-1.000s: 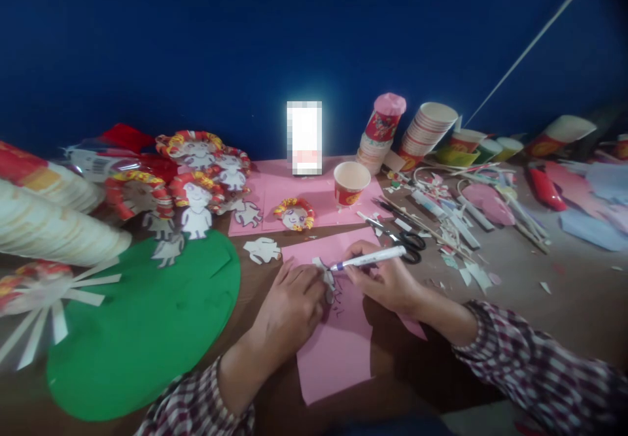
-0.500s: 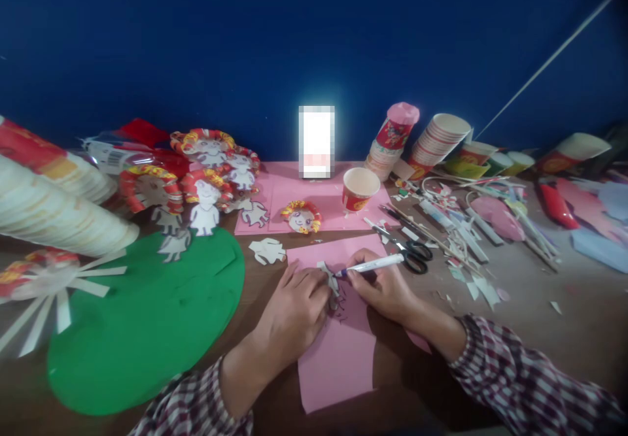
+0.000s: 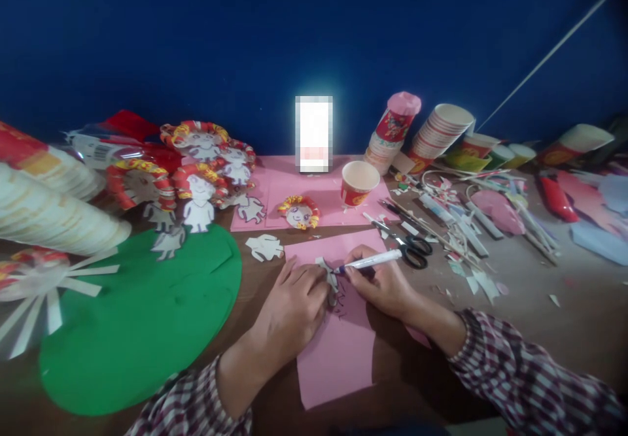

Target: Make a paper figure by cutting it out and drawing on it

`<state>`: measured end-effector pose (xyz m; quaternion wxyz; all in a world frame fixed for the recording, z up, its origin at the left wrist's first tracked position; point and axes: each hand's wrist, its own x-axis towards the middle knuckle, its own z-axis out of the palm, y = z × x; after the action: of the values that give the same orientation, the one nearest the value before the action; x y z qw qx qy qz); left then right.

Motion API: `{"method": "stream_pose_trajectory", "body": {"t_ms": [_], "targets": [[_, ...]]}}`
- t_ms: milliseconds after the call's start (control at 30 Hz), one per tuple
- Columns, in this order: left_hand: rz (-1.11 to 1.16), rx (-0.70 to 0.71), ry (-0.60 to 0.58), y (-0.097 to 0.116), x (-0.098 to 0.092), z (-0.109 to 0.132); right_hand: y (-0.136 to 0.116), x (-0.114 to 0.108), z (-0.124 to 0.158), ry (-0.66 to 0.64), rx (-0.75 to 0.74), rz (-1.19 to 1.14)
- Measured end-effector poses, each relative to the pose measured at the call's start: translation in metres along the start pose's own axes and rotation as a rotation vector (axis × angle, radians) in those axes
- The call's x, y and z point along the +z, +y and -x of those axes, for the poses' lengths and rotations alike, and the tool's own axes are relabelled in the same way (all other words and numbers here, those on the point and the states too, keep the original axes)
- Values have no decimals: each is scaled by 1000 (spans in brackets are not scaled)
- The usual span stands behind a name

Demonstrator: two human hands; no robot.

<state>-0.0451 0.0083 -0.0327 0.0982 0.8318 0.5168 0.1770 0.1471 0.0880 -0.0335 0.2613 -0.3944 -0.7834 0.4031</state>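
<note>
My right hand [image 3: 380, 284] grips a white marker pen [image 3: 375, 259] with a dark blue tip. The tip touches the edge of a small white paper cutout [image 3: 332, 285], which lies on a sheet of pink paper [image 3: 338, 364]. With bent fingers, my left hand [image 3: 299, 299] holds the cutout down against that sheet and hides part of it. Dark pen marks run along the pink paper beside the cutout. Just left of the sheet's top corner lies another white paper cutout [image 3: 263, 248], shaped like a little garment.
Black-handled scissors [image 3: 416, 253] lie beyond my right hand, near paper scraps and sticks. A paper cup [image 3: 360, 184] and a decorated face ring [image 3: 298, 214] sit on pink sheets behind. Green paper [image 3: 147, 325], cup stacks [image 3: 59, 201] and paper figures [image 3: 199, 204] occupy the left.
The view has shifted slightly. The marker's tip stays at the cutout's edge, with the pen's back end a little lower. Both hands remain almost where they were.
</note>
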Motion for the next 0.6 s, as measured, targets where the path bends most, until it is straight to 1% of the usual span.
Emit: {"method": "stream_pose_trajectory", "body": {"t_ms": [200,433,600], "targets": [[-2,-2,-5,1,-1,0,-1,-1,0,-2,-25,23],[-7,1,-3,2,-1,-1,-1,-1,0,-13,-9,21],[3,4,-3,1,-2,-1,-2,-2,-1,-29,-24,16]]}}
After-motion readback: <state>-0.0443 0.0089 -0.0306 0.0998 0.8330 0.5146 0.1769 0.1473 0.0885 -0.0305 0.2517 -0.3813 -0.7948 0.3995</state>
